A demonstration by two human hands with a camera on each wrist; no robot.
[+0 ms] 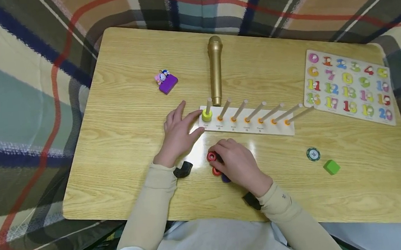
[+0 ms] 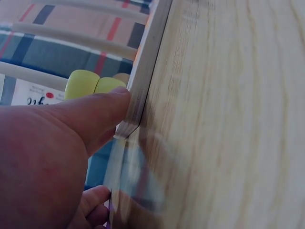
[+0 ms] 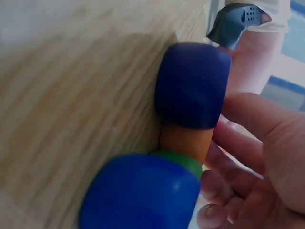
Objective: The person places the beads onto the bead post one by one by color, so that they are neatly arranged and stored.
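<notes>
My left hand (image 1: pixel 178 136) is at the left end of a white peg board (image 1: pixel 275 129), fingers mostly straight. One fingertip touches the board's edge beside two stacked yellow rings (image 2: pixel 82 85) on the first peg. My right hand (image 1: pixel 237 163) is in front of the board, its thumb and index finger pinching a red ring (image 1: pixel 211 156). Another red ring (image 1: pixel 216 171) and a dark blue ring (image 1: pixel 226 178) show partly beneath that hand. The right wrist view shows blue (image 3: pixel 140 191), orange (image 3: pixel 186 142) and green (image 3: pixel 178 160) rings close by on the table.
A gold microphone (image 1: pixel 215 69) lies behind the board. A purple block with small figures (image 1: pixel 167 82) is at back left. On the right are a number puzzle board (image 1: pixel 347 86), a poker chip (image 1: pixel 313 154) and a green cube (image 1: pixel 331 167). Several bare pegs (image 1: pixel 270 111) stand upright.
</notes>
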